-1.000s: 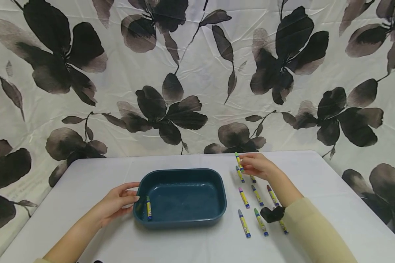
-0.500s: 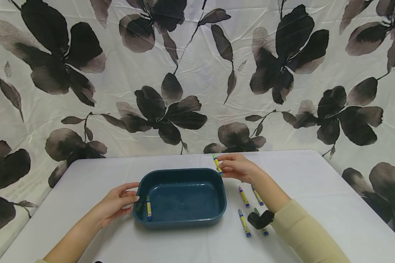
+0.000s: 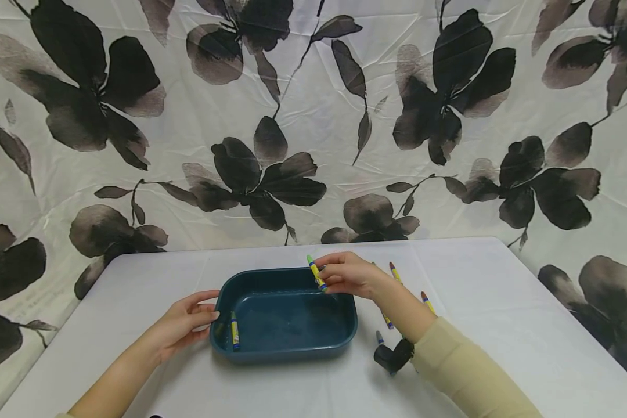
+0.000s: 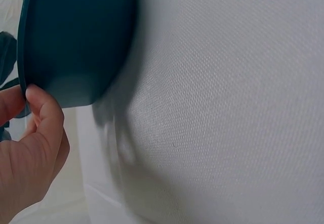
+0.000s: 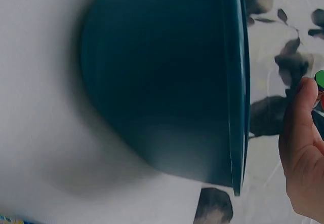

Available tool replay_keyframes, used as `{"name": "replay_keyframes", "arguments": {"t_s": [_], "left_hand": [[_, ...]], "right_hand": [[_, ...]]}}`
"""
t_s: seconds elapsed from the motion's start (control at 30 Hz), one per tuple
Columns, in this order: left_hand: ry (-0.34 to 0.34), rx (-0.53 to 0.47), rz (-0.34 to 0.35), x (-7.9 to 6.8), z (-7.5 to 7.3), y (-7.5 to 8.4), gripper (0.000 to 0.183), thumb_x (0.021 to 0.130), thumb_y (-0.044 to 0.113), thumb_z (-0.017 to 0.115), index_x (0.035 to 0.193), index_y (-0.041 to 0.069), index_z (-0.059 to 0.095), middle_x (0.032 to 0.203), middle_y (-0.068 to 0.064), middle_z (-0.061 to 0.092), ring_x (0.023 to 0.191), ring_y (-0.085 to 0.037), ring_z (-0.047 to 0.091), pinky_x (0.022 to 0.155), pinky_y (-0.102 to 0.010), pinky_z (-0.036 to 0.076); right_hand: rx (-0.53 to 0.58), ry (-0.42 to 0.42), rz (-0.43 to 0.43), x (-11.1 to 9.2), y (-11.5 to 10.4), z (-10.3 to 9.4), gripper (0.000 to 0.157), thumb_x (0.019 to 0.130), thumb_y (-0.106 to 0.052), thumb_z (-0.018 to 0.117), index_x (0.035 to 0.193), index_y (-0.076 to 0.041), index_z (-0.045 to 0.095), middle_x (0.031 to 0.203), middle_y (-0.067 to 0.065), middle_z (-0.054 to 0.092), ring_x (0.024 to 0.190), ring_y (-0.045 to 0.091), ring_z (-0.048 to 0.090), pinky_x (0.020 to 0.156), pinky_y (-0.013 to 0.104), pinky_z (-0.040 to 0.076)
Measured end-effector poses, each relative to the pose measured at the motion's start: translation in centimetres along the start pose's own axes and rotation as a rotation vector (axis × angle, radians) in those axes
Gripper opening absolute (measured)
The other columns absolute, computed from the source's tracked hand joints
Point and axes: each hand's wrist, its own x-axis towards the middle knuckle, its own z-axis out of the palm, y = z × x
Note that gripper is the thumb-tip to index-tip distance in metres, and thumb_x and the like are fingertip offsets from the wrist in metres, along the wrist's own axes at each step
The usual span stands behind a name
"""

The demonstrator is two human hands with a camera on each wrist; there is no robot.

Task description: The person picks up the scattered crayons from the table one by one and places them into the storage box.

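A dark teal rectangular dish (image 3: 287,325) stands on the white-covered table. My left hand (image 3: 188,319) pinches its left rim between thumb and fingers, as the left wrist view of the dish wall (image 4: 76,36) also shows. Over the dish's far right part, my right hand (image 3: 351,276) holds a light green crayon (image 3: 316,274) with a yellow wrapper, its green tip slanting up. The crayon's green end (image 5: 320,79) pokes out past the thumb in the right wrist view. One dark green crayon (image 3: 234,332) lies inside the dish at its left end.
Right of the dish, several crayons lie on the table, among them a brown-tipped crayon (image 3: 394,271), an orange-brown one (image 3: 426,302) and a grey one (image 3: 379,337). My right forearm and its black wrist device (image 3: 394,356) partly hide them. A floral cloth (image 3: 271,174) hangs behind the table.
My right hand has carried the light green crayon leftward from among the crayons on the right to above the dish. The left hand stays at the rim.
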Motion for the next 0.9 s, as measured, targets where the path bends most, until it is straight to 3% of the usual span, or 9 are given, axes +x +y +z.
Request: {"name": "replay_keyframes", "arguments": {"t_s": [0.5,0.9], "left_hand": [[0.013,0.014,-0.004,-0.1,0.1,0.0,0.062,0.09,0.005,0.057,0.142,-0.004,0.024,0.099,-0.005,0.053,0.081,-0.009,0.056,0.067,-0.022,0.049],[0.017,0.028,-0.003,0.0,0.0,-0.2,0.061,0.091,0.005,0.057,0.142,-0.003,0.025,0.1,-0.005,0.053,0.082,-0.009,0.056,0.067,-0.022,0.049]], "right_hand": [[0.015,-0.015,0.042,0.4,-0.2,2.3,0.042,0.087,-0.001,0.053,0.129,0.005,0.049,0.095,0.011,0.056,0.07,0.014,0.056,0.061,0.021,0.052],[-0.019,-0.039,0.066,1.2,1.1,3.9,0.041,0.085,-0.002,0.057,0.126,0.004,0.052,0.102,0.015,0.058,0.071,0.015,0.058,0.062,0.023,0.052]]}}
